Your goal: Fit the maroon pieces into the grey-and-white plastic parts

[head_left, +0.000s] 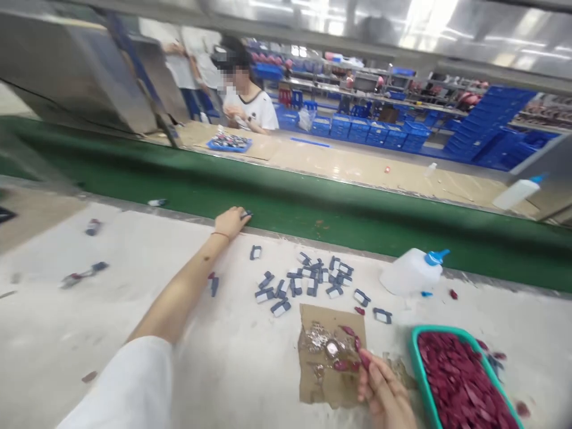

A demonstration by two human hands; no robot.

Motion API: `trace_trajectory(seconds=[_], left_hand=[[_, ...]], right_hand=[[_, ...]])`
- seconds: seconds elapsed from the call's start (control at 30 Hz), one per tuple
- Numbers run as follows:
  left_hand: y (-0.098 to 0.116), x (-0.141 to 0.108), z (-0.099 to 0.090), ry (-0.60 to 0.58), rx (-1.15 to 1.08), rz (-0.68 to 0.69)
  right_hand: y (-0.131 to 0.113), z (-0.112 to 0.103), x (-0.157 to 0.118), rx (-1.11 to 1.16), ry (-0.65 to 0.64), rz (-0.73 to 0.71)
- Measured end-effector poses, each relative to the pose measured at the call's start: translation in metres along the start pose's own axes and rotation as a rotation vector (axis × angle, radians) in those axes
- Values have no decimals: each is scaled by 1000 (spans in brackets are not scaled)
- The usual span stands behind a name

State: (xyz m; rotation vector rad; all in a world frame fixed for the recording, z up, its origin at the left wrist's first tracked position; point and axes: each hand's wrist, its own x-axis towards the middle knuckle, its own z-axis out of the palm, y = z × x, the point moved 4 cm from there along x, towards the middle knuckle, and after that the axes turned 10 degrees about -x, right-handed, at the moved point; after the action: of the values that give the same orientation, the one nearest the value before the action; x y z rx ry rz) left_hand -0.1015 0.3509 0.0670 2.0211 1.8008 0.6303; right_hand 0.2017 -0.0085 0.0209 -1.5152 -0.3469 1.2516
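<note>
From where I stand, the right hand pinches a red chip between thumb and fingers, at the right edge of a brown card, while the left hand reaches far out to the near edge of the green belt, its fingers curled over a grey piece; I can't tell whether that piece is gripped or only touched. So the chip is in the right hand's fingertips, and the grey piece is right under the left's. More chips lie on the card among glossy wet smears, just past the right fingertips. Beyond the card sits a loose pile of grey pieces, pale faces showing, lying between the two hands but touched by neither. Beside the right hand, a teal tray is heaped with chips. With so much in pile and tray, I'd judge plenty is left; one piece lying farther along the belt may be done. A white bottle stands by the belt, and across it a person sits near a blue tray.
</note>
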Motion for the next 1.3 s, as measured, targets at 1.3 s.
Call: trace_trajectory(seconds=[1.3], left_hand=[[78,-246,92,-623,-1485,-642]], right_hand=[[-20,41,24,-1217,-211,-752]])
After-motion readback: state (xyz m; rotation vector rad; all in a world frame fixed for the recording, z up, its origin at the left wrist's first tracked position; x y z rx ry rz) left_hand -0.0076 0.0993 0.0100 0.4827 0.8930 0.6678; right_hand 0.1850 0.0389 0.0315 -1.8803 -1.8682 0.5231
